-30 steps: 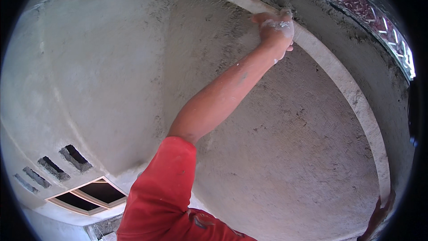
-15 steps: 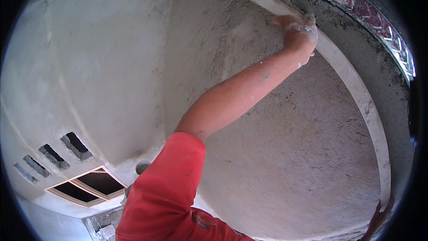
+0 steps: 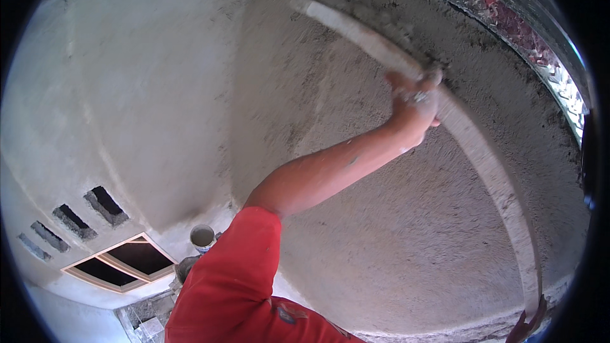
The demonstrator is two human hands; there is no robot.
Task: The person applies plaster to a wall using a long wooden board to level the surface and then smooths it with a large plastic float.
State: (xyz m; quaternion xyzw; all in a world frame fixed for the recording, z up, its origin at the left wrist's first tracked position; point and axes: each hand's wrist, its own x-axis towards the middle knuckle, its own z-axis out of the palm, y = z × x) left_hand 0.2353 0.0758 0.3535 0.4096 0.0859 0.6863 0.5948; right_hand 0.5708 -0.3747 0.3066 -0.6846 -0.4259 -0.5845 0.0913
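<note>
A long pale straightedge (image 3: 489, 152), bowed by the lens, lies against the rough grey plastered wall (image 3: 381, 216). My left hand (image 3: 413, 101), smeared with plaster, is closed around it above its middle, and wet mortar sits by the knuckles. At the lower right, my right hand (image 3: 532, 322) is at the straightedge's other end. It is dark and small there, but its fingers appear wrapped round the edge. The straightedge's far end points to the upper left. My left arm in a red sleeve (image 3: 235, 267) crosses the lower middle.
A smoother grey wall (image 3: 152, 89) meets the rough one at a corner on the left. It has several slots (image 3: 107, 206) and a wooden window frame (image 3: 121, 263). Buckets (image 3: 202, 236) stand below, partly behind my sleeve. A ragged edge (image 3: 508, 19) borders the upper right.
Both hands have moved the straightedge down and left across the wall. The wall strip beyond it now looks rougher and darker. More of the buckets shows beside my sleeve.
</note>
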